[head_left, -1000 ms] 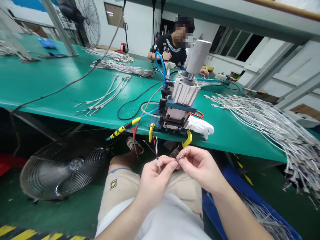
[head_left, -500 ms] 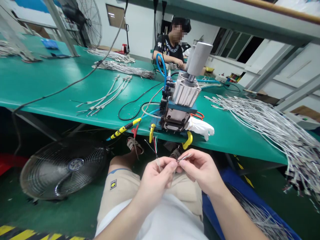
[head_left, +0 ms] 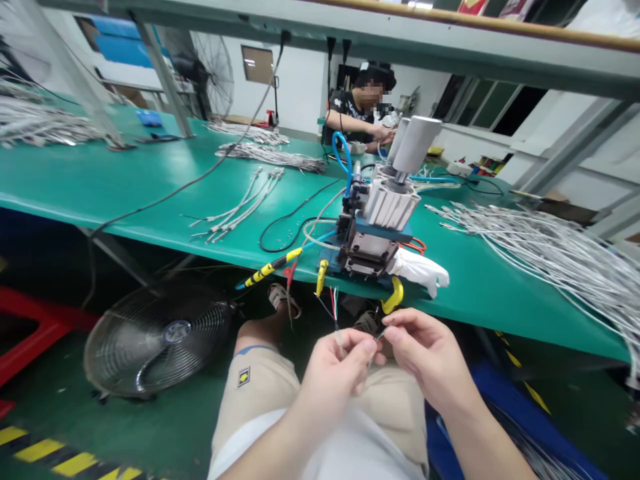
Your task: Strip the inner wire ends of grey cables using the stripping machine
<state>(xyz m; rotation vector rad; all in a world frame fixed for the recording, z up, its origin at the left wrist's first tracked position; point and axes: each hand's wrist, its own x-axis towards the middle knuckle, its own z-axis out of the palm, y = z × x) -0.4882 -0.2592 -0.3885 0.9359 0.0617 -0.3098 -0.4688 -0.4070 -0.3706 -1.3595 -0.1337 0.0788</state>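
Observation:
Above my lap, my left hand (head_left: 345, 363) is closed around a cable (head_left: 339, 333). From its upper end thin red, white, green and dark wires (head_left: 334, 300) fan out. My right hand (head_left: 423, 343) is at the left one's fingertips, thumb and forefinger pinching a short dark wire end (head_left: 380, 335) that sticks out between the hands. The fingers partly hide this end. Just beyond my hands, at the table edge, stands a bench machine (head_left: 375, 227) with a metal cylinder on top and a white cloth-like wrap at its right side.
On the green table (head_left: 150, 173) lie several white cables (head_left: 245, 207) at left and a large cable pile (head_left: 540, 267) at right. A co-worker (head_left: 363, 110) sits across. A floor fan (head_left: 160, 340) stands at lower left. A yellow-black air tool (head_left: 265, 272) hangs at the edge.
The whole view has shifted, so the scene sits further right and lower. My right fingers have loosened from the bunched bare wire ends and changed their pinch; my left hand still holds the cable.

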